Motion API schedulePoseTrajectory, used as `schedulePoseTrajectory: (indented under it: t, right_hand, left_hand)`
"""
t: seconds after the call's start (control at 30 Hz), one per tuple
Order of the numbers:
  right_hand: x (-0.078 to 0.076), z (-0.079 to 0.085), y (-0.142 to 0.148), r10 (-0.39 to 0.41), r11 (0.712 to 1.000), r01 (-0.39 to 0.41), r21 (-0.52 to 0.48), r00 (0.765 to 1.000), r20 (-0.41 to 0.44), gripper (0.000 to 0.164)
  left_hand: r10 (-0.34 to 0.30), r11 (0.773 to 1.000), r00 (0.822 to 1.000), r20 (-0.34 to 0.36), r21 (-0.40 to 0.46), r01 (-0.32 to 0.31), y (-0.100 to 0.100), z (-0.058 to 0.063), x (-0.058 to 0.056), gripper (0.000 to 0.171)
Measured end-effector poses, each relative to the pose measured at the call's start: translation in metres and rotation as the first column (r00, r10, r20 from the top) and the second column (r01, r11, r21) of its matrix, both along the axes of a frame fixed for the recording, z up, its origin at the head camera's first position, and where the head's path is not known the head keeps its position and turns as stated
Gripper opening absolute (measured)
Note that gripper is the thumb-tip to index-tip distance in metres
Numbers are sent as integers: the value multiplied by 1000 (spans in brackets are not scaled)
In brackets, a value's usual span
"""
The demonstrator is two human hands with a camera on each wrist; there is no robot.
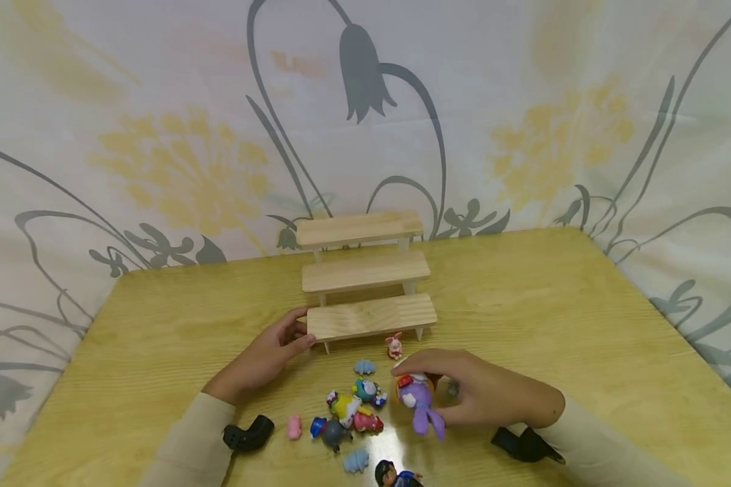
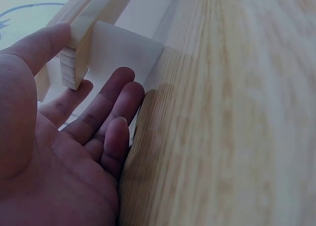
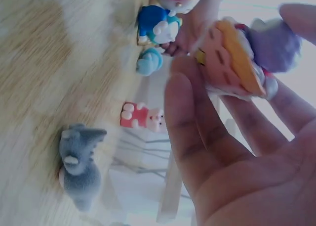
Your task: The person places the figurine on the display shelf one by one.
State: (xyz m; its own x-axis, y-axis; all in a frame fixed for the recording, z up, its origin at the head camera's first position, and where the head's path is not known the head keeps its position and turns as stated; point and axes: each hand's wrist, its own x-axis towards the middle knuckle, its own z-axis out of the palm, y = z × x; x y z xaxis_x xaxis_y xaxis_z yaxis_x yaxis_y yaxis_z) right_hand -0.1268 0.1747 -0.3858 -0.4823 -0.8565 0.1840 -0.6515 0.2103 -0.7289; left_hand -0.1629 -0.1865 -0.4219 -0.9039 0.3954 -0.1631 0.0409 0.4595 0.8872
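Observation:
My left hand [image 1: 272, 352] pinches the left end of the lowest step of a three-tier wooden display stand [image 1: 371, 317]. In the left wrist view, the thumb touches the upper edge of the board [image 2: 74, 67] and the index finger lies under it; the other fingers curl loosely beside a white support. My right hand [image 1: 472, 387] holds a purple rabbit figurine [image 1: 419, 398] above the table, ears toward the front edge. Its orange and pink base [image 3: 229, 60] shows in the right wrist view. Just beyond it, a small pink pig figurine [image 1: 394, 346] stands in front of the stand.
Between the hands lie several toy figurines, among them a yellow-and-white one [image 1: 344, 408], a grey one with a blue hat [image 1: 331, 433] and a blue-and-white one [image 1: 369, 391]. A grey dinosaur-like figurine [image 3: 81, 166] is near the right hand. A dark-haired figurine [image 1: 396, 475] lies at the front.

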Motion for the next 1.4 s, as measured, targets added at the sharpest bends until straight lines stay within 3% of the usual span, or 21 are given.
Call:
schedulePoseTrajectory:
  t: [0.13,0.2,0.4,0.57,0.7,0.83,1.07,1.4]
  right_hand:
    - [-2,1,-1,-47,999,48,-25,998,43,55]
    - [-3,1,-1,-60,996,66,-53,993,104,52]
    - [-6,3,-1,-73,975,130,-178,953,294,46]
    - [-5,9,-1,-166,964,220,-151,936,309,43]
    - [-2,13,-1,-284,934,341,-109,891,353,39]
    - [-3,16,-2,-318,902,405,-147,856,408,41]
    - [-12,26,-12,-393,864,468,-187,857,332,36]
    - [-36,65,-28,-401,885,445,-137,878,262,41]
  left_hand:
    - [-3,1000,1000,-8,7,3,-1,0,-1,68]
    - [-12,1000,1000,-10,5,12,-2,-1,-1,68]
    - [-3,1000,1000,-5,9,3,-2,1,-1,68]
    - [-4,1000,1000,-7,15,4,-3,3,-1,67]
    - [0,1000,1000,-5,19,0,-3,2,0,67]
    - [-3,1000,1000,-2,25,3,-3,1,-1,67]
    - [-18,1000,1000,-16,19,18,-5,-2,-4,68]
    - [-21,999,1000,-4,48,21,-4,-2,-3,69]
